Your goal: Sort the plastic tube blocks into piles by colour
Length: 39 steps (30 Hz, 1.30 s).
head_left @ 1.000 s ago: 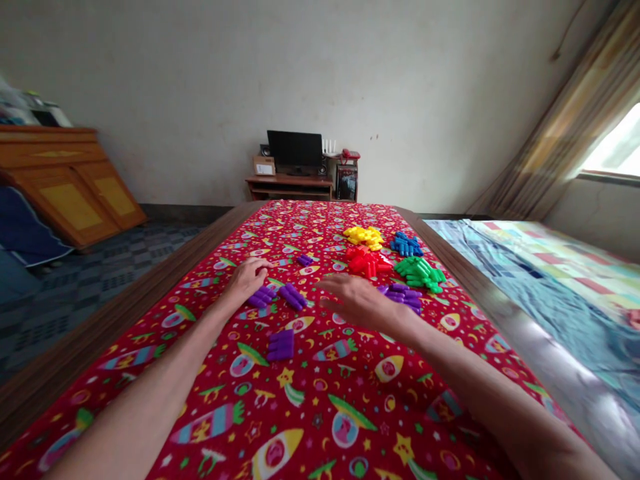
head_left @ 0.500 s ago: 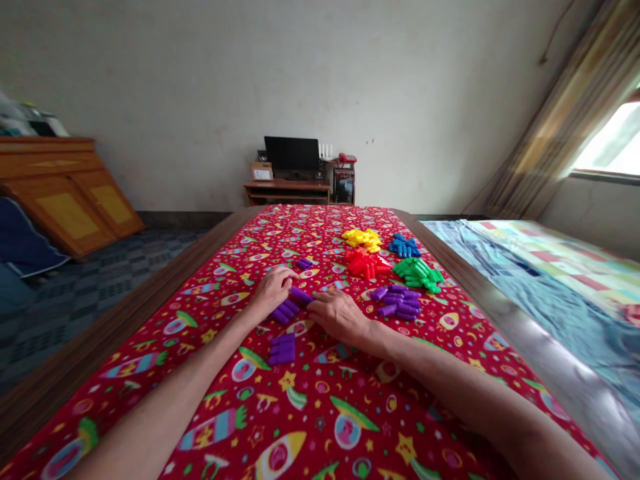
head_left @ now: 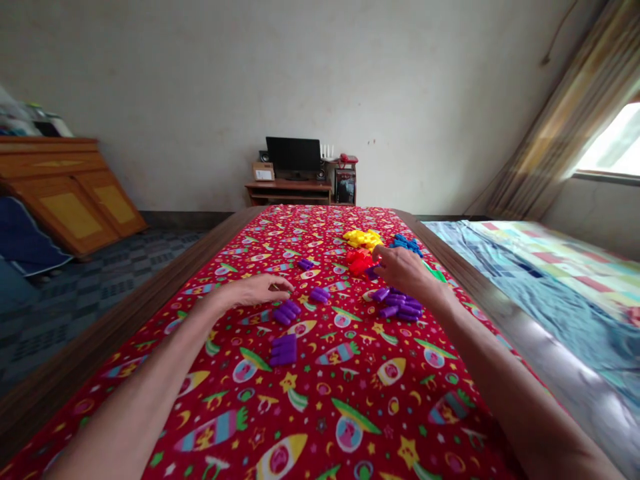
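Observation:
My left hand (head_left: 257,290) hovers over the cloth with thumb and fingers apart, holding nothing. Just below its fingertips lies a row of purple plastic tubes (head_left: 287,312). A small purple group (head_left: 319,295) is to the right of these fingers, and another purple group (head_left: 305,265) lies farther back. Nearer to me is one more purple row (head_left: 284,349). My right hand (head_left: 404,268) pinches a purple plastic tube (head_left: 372,272) beside the red pile (head_left: 358,262). Below this hand is the loose purple pile (head_left: 399,304). The hand mostly hides the green pile (head_left: 436,272).
A yellow pile (head_left: 363,238) and a blue pile (head_left: 406,244) lie toward the back right of the red patterned tablecloth (head_left: 345,380). A bed (head_left: 520,293) adjoins the right side. Beyond the table's far end stands a desk with a monitor (head_left: 293,155).
My right hand has moved right and away, from the middle purple pieces to above the red and green piles, with a purple tube. My left hand has drawn back left and opened.

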Tool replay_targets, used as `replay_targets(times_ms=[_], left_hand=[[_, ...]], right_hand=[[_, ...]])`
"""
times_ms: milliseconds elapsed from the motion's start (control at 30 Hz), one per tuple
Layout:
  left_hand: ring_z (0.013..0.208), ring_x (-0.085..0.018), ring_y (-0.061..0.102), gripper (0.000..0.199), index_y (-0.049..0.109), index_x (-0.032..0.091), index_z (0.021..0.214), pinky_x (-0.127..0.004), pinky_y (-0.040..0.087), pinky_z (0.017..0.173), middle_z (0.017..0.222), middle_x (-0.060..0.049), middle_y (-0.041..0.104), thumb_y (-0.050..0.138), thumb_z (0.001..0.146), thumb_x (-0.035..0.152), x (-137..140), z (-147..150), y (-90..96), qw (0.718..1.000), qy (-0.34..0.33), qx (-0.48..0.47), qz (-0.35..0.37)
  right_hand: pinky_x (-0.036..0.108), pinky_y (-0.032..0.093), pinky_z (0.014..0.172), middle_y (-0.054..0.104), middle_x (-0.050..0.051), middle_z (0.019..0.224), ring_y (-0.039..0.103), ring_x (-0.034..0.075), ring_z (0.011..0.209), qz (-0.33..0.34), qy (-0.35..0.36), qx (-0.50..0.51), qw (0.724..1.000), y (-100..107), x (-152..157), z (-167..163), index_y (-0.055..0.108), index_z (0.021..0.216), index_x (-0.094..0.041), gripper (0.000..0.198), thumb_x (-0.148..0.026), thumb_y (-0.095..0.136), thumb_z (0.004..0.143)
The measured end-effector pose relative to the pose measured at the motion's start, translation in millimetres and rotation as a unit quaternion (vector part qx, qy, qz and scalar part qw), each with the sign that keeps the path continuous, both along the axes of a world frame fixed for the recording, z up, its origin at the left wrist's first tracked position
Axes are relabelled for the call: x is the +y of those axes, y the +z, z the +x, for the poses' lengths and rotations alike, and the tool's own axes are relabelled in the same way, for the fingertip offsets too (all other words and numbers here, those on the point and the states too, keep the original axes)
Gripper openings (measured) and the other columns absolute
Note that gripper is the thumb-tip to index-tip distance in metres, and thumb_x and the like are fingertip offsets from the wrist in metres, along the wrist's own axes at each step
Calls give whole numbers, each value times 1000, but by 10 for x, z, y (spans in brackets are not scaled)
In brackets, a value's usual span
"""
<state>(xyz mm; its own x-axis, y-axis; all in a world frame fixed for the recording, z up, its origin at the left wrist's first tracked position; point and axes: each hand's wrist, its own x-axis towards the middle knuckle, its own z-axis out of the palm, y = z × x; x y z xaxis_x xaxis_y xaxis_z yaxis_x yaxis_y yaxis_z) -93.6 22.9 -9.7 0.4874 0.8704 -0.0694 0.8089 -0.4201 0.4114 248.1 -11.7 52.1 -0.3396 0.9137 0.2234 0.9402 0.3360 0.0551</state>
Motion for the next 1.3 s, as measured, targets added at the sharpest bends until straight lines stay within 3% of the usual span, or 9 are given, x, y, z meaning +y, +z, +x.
replay_targets(times_ms=[167, 333, 467, 600, 733, 867, 967, 1133, 1300], left_hand=[[84, -22, 69, 39, 72, 22, 102, -24, 52, 70, 101, -6, 74, 64, 69, 42, -98, 142, 41, 1000, 7, 27, 0], [88, -20, 66, 44, 68, 19, 109, -23, 49, 72, 106, -7, 72, 61, 73, 42, -236, 264, 182, 995, 3, 81, -56], [70, -18, 62, 40, 67, 19, 103, -23, 44, 59, 83, -2, 70, 62, 71, 42, -271, 319, 208, 992, 27, 99, -79], [63, -16, 57, 32, 67, 20, 90, -23, 39, 54, 68, 2, 63, 68, 65, 38, -184, 342, 56, 996, 30, 17, -81], [62, -16, 56, 36, 61, 19, 86, -25, 40, 55, 67, 2, 61, 73, 60, 41, -115, 414, -81, 982, 40, -120, -142], [69, -17, 60, 42, 57, 18, 89, -26, 44, 63, 74, 0, 64, 76, 62, 44, -223, 590, -13, 939, 45, -255, -228], [74, -16, 60, 41, 57, 17, 88, -24, 44, 67, 76, 0, 64, 76, 65, 46, -350, 708, 97, 912, 55, -327, -241], [81, -17, 63, 45, 59, 17, 87, -27, 47, 73, 83, -1, 67, 82, 59, 45, -414, 759, 170, 886, 58, -372, -272], [80, -18, 65, 42, 63, 17, 86, -30, 51, 76, 82, -3, 69, 79, 63, 49, -381, 739, 165, 890, 74, -384, -234]], right_hand=[[28, 37, 63, 69, 14, 96, 64, 22, 85, -41, -23, -94, 994, 1, 44, 178, 68, 99, -15, 22, -14, 49, 87], [26, 41, 64, 69, 14, 98, 64, 21, 87, -123, 42, -133, 983, -11, -25, 72, 69, 98, -13, 26, -16, 44, 91], [25, 36, 58, 69, 13, 90, 64, 18, 79, -103, 45, -135, 984, 81, -112, -4, 69, 95, -12, 29, -20, 42, 93], [25, 32, 55, 68, 11, 80, 61, 15, 68, -36, 40, -74, 996, 94, -183, -144, 68, 89, -13, 32, -17, 37, 95], [24, 37, 60, 68, 9, 84, 60, 14, 71, -38, 181, 31, 982, -147, -261, -400, 66, 101, -15, 26, -26, 43, 97], [26, 43, 67, 65, 14, 110, 61, 18, 88, -41, 298, 91, 949, -494, -323, -646, 49, 132, -16, 45, -27, 57, 89], [25, 42, 67, 66, 14, 107, 61, 17, 86, -43, 316, 114, 941, -641, -332, -719, 44, 135, -14, 52, -26, 60, 87], [22, 30, 56, 65, 3, 76, 49, 9, 60, -88, 277, 158, 944, -517, -289, -638, 62, 107, -13, 23, -17, 59, 84], [21, 26, 54, 58, -2, 64, 43, 7, 56, -151, 240, 168, 944, -217, -88, -280, 66, 79, -14, 9, -12, 58, 80]])
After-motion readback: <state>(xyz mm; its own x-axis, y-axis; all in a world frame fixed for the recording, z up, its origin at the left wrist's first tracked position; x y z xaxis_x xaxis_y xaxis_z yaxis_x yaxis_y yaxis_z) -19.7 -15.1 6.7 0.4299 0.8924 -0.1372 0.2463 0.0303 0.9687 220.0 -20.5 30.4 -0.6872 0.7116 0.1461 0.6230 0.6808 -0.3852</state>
